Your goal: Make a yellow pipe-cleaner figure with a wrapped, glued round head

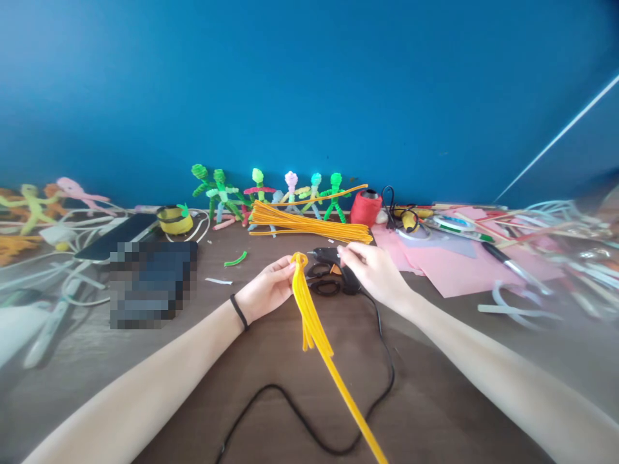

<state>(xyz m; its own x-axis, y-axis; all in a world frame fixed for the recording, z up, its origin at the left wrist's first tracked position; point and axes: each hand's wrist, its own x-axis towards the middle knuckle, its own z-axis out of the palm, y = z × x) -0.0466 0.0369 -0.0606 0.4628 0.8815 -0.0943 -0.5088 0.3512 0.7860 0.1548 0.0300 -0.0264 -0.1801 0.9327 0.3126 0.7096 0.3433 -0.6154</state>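
My left hand [267, 288] is closed on the looped top of a bunch of yellow-orange pipe cleaners [312, 319], which hang down toward me, one long strand running to the bottom edge. My right hand [368, 267] is wrapped round a black hot glue gun [333, 258], its nozzle pointing left at the bunch's top. The gun's black cord [382, 341] trails across the brown table [435, 361]. Black-handled scissors [323, 283] lie just under the gun, between my hands.
A pile of orange pipe cleaners [309, 224] lies behind, with a row of pipe-cleaner figures [271, 190] by the blue wall. A red thread spool [366, 207], pink paper [445, 261], a phone [118, 235] and white cables [53, 283] surround the work spot.
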